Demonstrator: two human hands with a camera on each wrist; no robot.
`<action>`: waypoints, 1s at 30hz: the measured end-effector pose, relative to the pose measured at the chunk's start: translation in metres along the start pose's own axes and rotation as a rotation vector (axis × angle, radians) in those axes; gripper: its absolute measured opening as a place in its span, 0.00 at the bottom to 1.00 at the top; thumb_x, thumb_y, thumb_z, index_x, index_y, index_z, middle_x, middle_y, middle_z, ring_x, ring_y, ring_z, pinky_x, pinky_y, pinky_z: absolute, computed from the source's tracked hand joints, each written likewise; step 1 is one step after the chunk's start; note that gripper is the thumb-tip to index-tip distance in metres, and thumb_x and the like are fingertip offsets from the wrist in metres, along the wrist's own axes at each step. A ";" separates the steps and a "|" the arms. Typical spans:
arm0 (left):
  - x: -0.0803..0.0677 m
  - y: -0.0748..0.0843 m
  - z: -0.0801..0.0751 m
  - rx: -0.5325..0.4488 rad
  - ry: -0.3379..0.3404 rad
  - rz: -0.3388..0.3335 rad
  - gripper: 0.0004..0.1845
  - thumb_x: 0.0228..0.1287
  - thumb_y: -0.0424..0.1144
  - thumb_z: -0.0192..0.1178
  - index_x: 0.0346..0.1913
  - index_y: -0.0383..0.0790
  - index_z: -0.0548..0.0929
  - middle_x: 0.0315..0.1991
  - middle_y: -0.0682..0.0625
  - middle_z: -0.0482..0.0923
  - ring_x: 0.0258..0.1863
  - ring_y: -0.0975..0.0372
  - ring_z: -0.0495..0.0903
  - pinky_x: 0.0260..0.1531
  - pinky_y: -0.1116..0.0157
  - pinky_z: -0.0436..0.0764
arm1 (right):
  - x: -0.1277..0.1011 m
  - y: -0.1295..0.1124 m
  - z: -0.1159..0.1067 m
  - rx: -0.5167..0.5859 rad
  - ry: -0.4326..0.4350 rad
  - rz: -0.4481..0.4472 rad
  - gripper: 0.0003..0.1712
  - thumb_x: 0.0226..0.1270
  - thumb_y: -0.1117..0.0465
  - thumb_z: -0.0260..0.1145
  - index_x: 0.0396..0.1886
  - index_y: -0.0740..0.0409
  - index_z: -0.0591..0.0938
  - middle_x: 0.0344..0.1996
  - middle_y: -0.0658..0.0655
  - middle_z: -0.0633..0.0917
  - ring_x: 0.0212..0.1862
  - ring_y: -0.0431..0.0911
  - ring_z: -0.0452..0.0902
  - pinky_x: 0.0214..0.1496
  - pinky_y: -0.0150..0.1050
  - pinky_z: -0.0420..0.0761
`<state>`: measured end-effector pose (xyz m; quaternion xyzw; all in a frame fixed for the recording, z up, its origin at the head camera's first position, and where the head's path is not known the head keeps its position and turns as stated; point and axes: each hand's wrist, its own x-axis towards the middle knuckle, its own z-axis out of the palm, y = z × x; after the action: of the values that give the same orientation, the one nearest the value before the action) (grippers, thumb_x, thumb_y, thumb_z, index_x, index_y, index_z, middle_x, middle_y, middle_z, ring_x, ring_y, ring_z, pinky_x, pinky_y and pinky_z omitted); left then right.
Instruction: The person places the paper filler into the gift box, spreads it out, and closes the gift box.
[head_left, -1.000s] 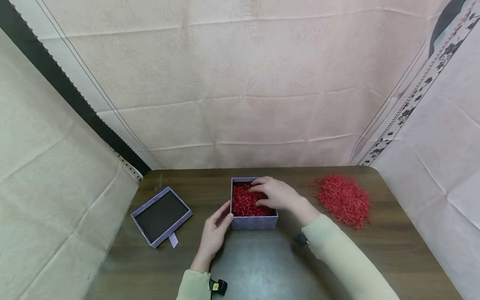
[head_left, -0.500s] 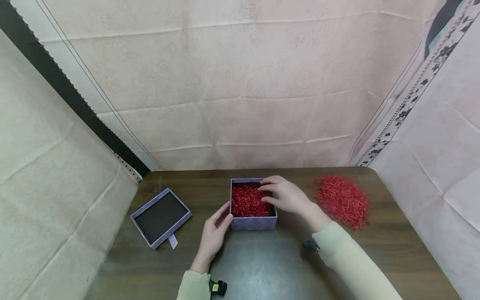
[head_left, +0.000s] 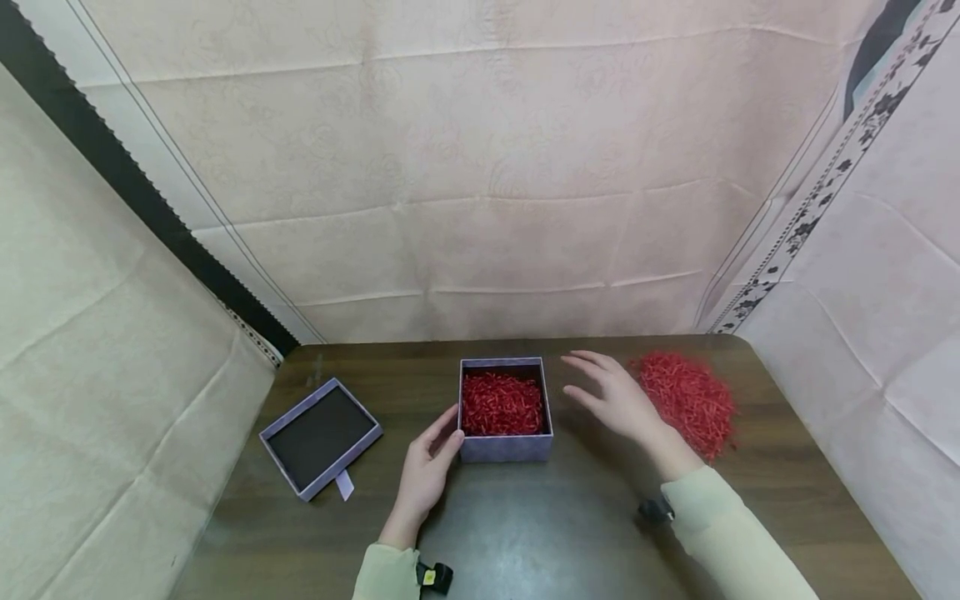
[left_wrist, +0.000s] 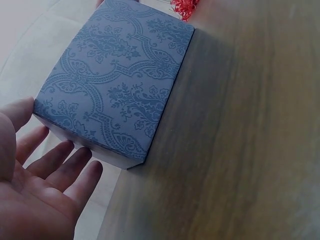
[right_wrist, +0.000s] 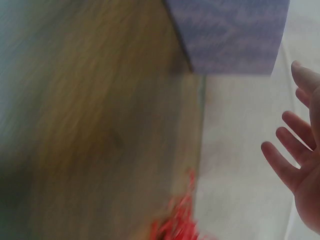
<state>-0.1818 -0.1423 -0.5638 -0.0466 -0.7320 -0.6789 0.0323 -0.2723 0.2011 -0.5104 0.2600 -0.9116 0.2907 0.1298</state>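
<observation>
Left hand (head_left: 423, 473), at the lower centre of the frame, has its fingers extended and relaxed against the left side of the box (head_left: 506, 451), with the thumb at the near left corner of the rim. Below it, a pale green sleeve (head_left: 388, 573) and a black wrist camera (head_left: 436, 577) reach the bottom edge of the frame. At centre left the lid (head_left: 322, 438) lies inner side up on the counter (head_left: 517, 533), set at a slant, its dark inside showing and a pale tab (head_left: 344, 484) sticking out from its near edge. Just below mid-frame stands the box, upright, its outside patterned in blue-grey; red shreds (head_left: 501, 405) lie inside it, below the rim. Right hand (head_left: 613, 402) hangs right of centre between the box and the pile (head_left: 690, 402), fingers spread and slightly bent, apart from the box. That pile of red shreds lies loose at centre right. Beyond the counter, a creased pale cloth (head_left: 480, 158) fills the upper frame.
</observation>
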 end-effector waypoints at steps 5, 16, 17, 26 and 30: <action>-0.001 0.000 0.000 -0.001 -0.005 0.003 0.23 0.74 0.39 0.59 0.68 0.55 0.75 0.67 0.59 0.72 0.68 0.64 0.69 0.65 0.61 0.69 | -0.021 0.034 -0.011 -0.063 0.031 0.072 0.40 0.61 0.40 0.72 0.72 0.42 0.72 0.70 0.58 0.69 0.71 0.58 0.60 0.67 0.64 0.63; -0.001 0.001 0.000 0.006 -0.006 0.010 0.22 0.73 0.43 0.59 0.68 0.56 0.75 0.67 0.59 0.72 0.68 0.64 0.68 0.65 0.62 0.69 | -0.049 0.087 -0.048 -0.228 -0.151 0.360 0.67 0.38 0.29 0.79 0.78 0.36 0.58 0.76 0.69 0.51 0.75 0.74 0.30 0.53 0.86 0.29; -0.001 0.000 0.000 0.006 -0.005 0.017 0.23 0.73 0.43 0.59 0.68 0.55 0.75 0.67 0.58 0.72 0.68 0.64 0.69 0.64 0.63 0.70 | -0.050 0.090 -0.051 -0.236 -0.183 0.384 0.69 0.36 0.28 0.79 0.79 0.35 0.57 0.76 0.69 0.49 0.74 0.75 0.29 0.51 0.87 0.28; 0.000 0.000 0.000 0.005 -0.004 0.024 0.24 0.73 0.39 0.59 0.70 0.47 0.74 0.68 0.52 0.72 0.68 0.60 0.68 0.60 0.73 0.70 | -0.046 0.101 -0.060 -0.186 -0.357 0.466 0.72 0.35 0.30 0.81 0.79 0.44 0.56 0.73 0.76 0.45 0.68 0.82 0.42 0.47 0.88 0.54; -0.002 0.008 -0.001 0.001 -0.016 0.023 0.24 0.73 0.40 0.59 0.70 0.44 0.73 0.69 0.50 0.71 0.68 0.60 0.68 0.60 0.73 0.70 | -0.042 0.099 -0.057 -0.169 -0.378 0.455 0.70 0.37 0.34 0.82 0.79 0.46 0.56 0.71 0.78 0.46 0.66 0.83 0.48 0.48 0.83 0.63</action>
<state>-0.1785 -0.1425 -0.5562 -0.0604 -0.7321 -0.6776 0.0343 -0.2874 0.3205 -0.5273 0.0866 -0.9754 0.1817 -0.0893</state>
